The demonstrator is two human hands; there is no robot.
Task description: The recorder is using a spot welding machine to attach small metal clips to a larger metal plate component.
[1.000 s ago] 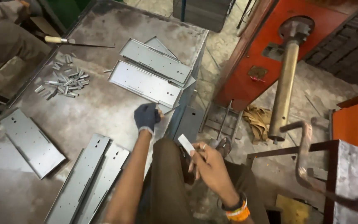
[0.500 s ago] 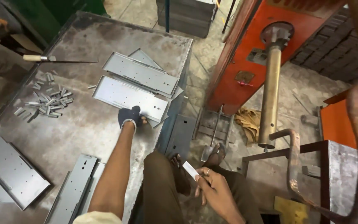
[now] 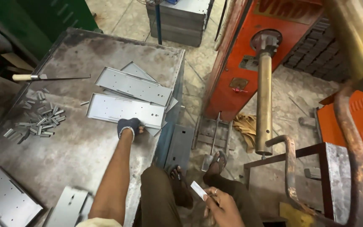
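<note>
Left hand (image 3: 129,126), gloved, grip clamped on near edge of metal plate (image 3: 124,110) on surface (image 3: 80,155); right hand (image 3: 221,207) pinches small metal strip (image 3: 198,190).

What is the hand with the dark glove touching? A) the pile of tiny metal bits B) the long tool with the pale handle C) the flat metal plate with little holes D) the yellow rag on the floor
C: the gloved left hand rests on the near edge of the flat metal plate, apart from the tool, the small pieces and the rag.
</note>
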